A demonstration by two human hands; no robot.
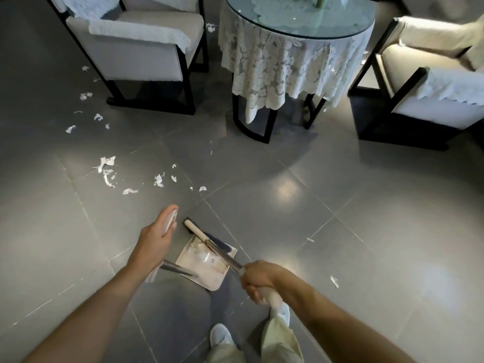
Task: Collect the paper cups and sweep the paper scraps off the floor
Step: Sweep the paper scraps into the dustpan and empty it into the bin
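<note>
Head view, hands first. Left hand (157,239) is wrapped round the white grip on top of the dustpan (217,279) pole, fingers curled, thumb along the grip. Right hand (258,280) is clamped in a fist on the broom (199,233) handle. The hands are apart, with the pan between them.

The pan sits flat on the floor (340,205) just ahead of our shoes (220,335). The broom head lies across the pan's far lip, dark bristles touching it. We see something pale inside the pan but can't tell what.

Scraps (107,167): the main cluster is ahead-left of the pan. A trail runs from there up to the left chair (136,48). A few loose bits lie on the tiles to our right, and a few more beside the right chair (432,87).

Room: grey glossy tiles. A round glass-topped table (288,32) stands between the two chairs, with a lace cloth (275,64) hanging over its edge. Both chairs are pale with dark frames.
</note>
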